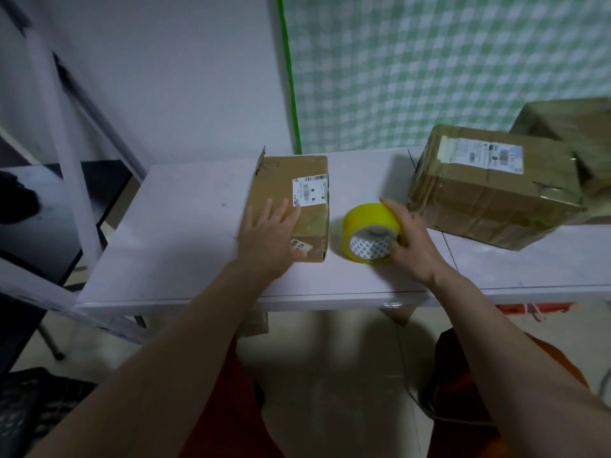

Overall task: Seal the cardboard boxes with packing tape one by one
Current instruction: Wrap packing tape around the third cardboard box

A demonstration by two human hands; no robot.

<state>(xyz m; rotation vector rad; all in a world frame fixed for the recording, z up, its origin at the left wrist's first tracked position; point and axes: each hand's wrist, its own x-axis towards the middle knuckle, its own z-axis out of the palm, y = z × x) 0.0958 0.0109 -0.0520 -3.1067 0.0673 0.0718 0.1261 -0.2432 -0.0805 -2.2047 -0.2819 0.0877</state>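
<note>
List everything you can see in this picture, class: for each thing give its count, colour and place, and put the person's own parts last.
Flat brown cardboard box: one, brown with white labels, middle of the table, under the left hand.
Yellow roll of packing tape: one, yellow with a white patterned core, on its edge just right of the flat box.
Large taped cardboard boxes: two, brown, right end of the table, one behind the other.
White table: one, white, against the wall.
Green checked cloth: one, green and white, on the wall behind.
Left hand: one, fingers straight, resting on the flat box.
Right hand: one, gripping the tape roll.
</note>
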